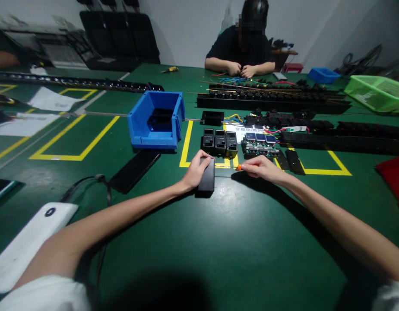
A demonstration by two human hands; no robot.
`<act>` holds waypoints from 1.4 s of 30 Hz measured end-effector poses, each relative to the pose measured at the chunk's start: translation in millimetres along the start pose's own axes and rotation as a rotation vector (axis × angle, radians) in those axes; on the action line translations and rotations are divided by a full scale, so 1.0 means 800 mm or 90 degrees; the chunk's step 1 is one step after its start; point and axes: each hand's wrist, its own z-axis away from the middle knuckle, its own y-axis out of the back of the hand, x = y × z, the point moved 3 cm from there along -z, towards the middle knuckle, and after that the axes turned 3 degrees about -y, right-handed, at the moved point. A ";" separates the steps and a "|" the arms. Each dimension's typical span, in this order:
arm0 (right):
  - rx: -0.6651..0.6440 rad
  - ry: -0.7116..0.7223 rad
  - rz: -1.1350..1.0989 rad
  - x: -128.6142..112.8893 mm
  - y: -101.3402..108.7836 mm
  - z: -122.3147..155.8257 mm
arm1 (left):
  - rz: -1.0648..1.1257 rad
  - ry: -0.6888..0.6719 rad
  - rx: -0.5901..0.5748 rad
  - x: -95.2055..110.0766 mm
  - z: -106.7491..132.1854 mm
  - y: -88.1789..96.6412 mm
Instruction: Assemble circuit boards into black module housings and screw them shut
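My left hand (197,170) is closed around a black plastic box (206,178), steadying it on the green table. Between the fingertips of my right hand (262,168) is a small screwdriver with an orange handle (239,167). Its thin shaft points left, towards the upper right side of the box; whether the tip touches it I cannot tell. Just beyond, three black housings (220,143) stand in a row. To their right lie green circuit boards (261,144) with small screens, and a flat black piece (294,162).
A blue bin (156,140) holding dark parts stands left of the housings, with a black phone (134,171) before it. A white power bank (34,246) with a cable lies near my left arm. Black rails (270,103) stretch across the back, where a co-worker (241,52) sits.
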 end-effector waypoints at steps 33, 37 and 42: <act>0.137 0.228 0.231 -0.005 0.000 0.008 | -0.037 0.012 -0.013 0.010 0.006 -0.004; 0.157 0.316 0.284 -0.002 -0.002 0.011 | -0.030 0.022 -0.015 0.009 0.006 -0.004; 0.172 0.311 0.359 0.004 -0.002 0.010 | -0.035 0.017 -0.022 0.010 0.006 -0.004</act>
